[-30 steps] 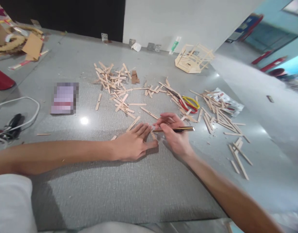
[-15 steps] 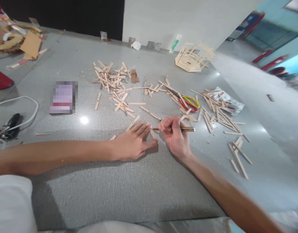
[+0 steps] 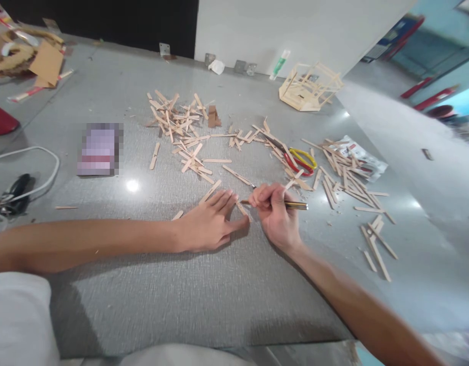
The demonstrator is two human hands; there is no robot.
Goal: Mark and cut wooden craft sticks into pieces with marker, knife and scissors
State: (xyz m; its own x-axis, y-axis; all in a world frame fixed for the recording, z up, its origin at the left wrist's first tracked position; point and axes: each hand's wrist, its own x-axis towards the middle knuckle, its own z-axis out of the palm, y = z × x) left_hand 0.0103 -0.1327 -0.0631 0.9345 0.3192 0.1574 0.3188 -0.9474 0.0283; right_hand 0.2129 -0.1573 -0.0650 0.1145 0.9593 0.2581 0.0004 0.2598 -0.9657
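My left hand (image 3: 209, 221) lies low on the grey table, its fingers stretched and close together. Its fingertips and thumb hold a short wooden craft stick (image 3: 242, 209) down against the surface. My right hand (image 3: 276, 211) is closed around a dark pencil with yellowish stripes (image 3: 296, 206), whose point meets the stick near my left fingertips. A small dark metal tip (image 3: 253, 186) pokes out beyond my right fingers; what it belongs to is hidden. Another craft stick (image 3: 236, 175) lies just ahead of the hands, and one (image 3: 210, 192) rests beside my left fingers.
Loose craft sticks (image 3: 177, 119) lie heaped ahead, with more (image 3: 343, 173) at right by a plastic packet (image 3: 366, 157). Red-and-yellow-handled scissors (image 3: 301, 162) lie right of centre. A stick-built frame (image 3: 311, 89) and glue tube (image 3: 280, 64) stand behind. A blurred purple item (image 3: 99, 150) and white cable (image 3: 47, 152) are left.
The view has shifted slightly. Both hands, the pencil and the held craft stick stay in nearly the same place.
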